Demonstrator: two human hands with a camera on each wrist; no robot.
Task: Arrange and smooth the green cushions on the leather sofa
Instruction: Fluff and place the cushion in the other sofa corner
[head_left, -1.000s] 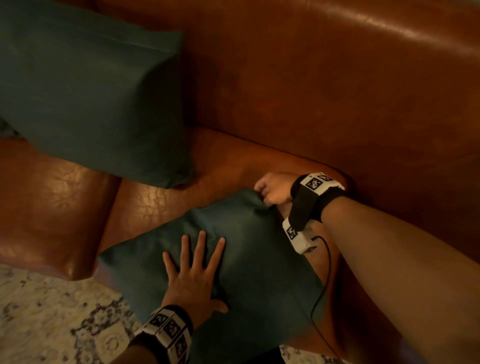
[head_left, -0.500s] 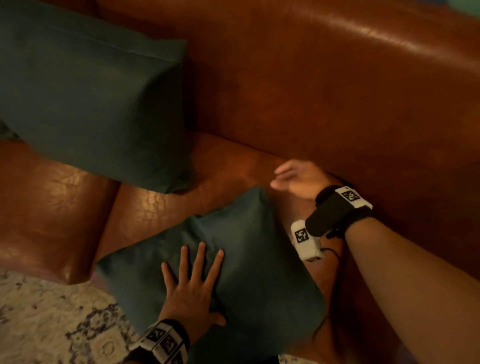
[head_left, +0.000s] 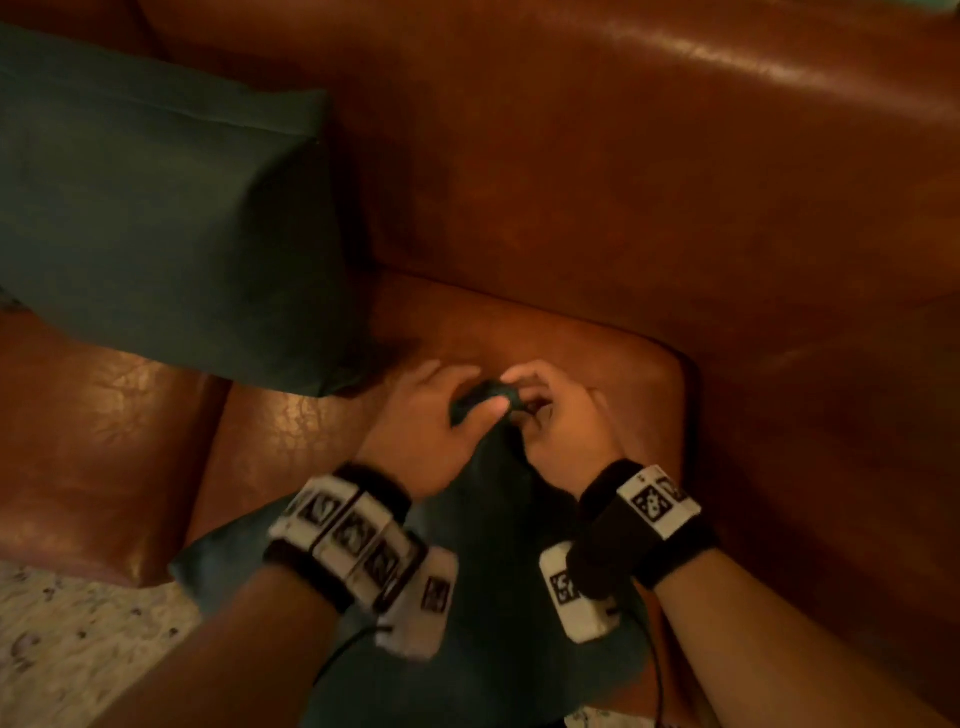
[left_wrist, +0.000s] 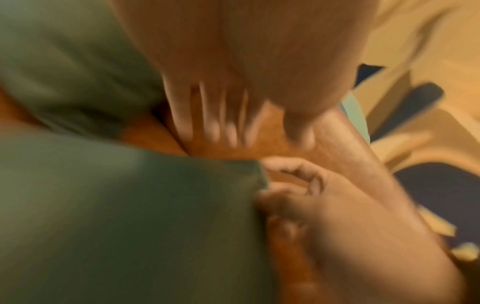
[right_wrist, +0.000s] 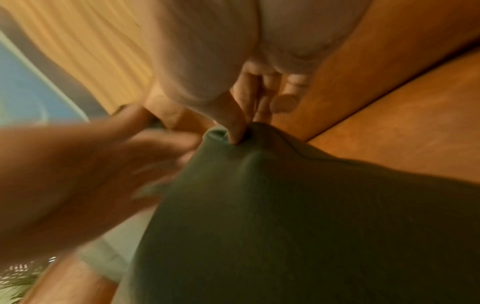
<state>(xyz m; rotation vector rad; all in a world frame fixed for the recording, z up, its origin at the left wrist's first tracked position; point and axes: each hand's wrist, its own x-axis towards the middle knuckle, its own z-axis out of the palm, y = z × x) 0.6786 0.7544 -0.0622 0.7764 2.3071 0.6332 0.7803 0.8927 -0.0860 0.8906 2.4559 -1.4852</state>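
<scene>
Two bare hands meet at the far corner of a dark green fabric cushion (head_left: 498, 597) lying flat on the seat of a brown leather sofa (head_left: 649, 197), near the seat's right end where it meets the armrest. The right hand (head_left: 563, 428) has its fingers curled onto that corner, and the right wrist view shows one fingertip pushed into a small pucker of cloth at the tip, apparently to work the corner back into shape. The left hand (head_left: 434, 423) reaches in from the other side with thumb and fingers closing round the same corner; motion blur leaves it unclear whether it has a firm pinch on the fabric or only touches it. The near edge of the cushion hangs slightly past the front edge of the seat, above a pale patterned rug (head_left: 67, 639). A second, larger dark green cushion (head_left: 156, 208) stands propped against the backrest toward the left of the seat, apart from the one being handled and seemingly already in place. Judging by this, the flat cushion's corners are being squared off, and it has yet to be stood up beside its partner.
</scene>
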